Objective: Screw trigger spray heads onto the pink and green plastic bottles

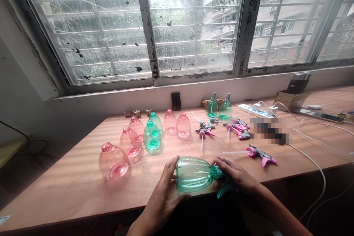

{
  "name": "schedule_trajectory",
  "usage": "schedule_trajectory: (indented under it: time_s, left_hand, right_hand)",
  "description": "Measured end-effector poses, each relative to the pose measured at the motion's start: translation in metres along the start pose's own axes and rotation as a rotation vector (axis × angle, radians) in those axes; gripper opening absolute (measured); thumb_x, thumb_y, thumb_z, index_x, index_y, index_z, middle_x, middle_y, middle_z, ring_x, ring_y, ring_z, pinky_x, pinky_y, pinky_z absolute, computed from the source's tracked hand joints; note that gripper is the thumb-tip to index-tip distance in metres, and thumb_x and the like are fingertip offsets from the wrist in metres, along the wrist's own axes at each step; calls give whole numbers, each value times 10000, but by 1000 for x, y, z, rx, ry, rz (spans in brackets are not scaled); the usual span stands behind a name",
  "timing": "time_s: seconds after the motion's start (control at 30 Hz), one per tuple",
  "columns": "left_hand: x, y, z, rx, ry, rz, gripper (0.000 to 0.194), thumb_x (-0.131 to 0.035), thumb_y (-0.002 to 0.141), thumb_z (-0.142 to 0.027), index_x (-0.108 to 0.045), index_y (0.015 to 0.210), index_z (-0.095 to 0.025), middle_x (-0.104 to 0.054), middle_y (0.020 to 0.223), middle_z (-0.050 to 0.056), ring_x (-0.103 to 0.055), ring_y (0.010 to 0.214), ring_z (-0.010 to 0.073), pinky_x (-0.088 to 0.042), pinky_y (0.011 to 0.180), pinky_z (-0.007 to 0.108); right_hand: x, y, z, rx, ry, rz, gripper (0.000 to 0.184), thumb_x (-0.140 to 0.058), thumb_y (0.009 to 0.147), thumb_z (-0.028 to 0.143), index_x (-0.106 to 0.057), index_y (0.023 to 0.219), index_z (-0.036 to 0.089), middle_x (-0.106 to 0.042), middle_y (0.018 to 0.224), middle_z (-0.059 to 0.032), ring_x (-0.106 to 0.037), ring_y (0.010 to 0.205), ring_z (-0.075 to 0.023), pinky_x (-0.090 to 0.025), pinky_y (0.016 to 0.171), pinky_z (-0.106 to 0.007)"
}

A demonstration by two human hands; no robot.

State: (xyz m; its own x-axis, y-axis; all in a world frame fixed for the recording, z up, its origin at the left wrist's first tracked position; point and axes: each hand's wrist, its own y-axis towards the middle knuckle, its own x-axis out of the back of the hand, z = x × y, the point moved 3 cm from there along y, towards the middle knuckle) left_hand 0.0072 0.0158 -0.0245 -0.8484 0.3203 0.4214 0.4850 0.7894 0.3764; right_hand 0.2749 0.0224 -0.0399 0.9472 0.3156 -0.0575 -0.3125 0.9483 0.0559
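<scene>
The left hand (163,191) and right hand (235,173) clamp their fingers around one green spray bottle (193,174); five pink bottles (113,162) and two green bottles (152,137) sit left of it.

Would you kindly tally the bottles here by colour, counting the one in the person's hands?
Pink bottles: 5
Green bottles: 5, including the held bottle
Total: 10
</scene>
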Motion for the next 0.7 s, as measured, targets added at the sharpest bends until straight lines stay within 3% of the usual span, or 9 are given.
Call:
schedule_trajectory:
  time_s: [0.3,0.7]
  left_hand:
    - [0,0,-7,-17,25,36,861,-711,897,-192,-211,1567,-400,-351,1599,105,-424,1437,353,-502,1104,480]
    - [0,0,-5,-16,55,49,865,-714,900,-208,-196,1566,-398,-338,1603,115,-418,1438,366,-502,1101,498]
  right_hand:
    - [1,1,-1,14,-19,5,431,-574,968,594,-648,959,169,-709,736,-27,-645,655,-177,-474,612,-273]
    - [0,0,1,9,-41,4,447,-555,965,617,-648,963,179,-712,744,-34,-659,659,-194,-484,610,-291]
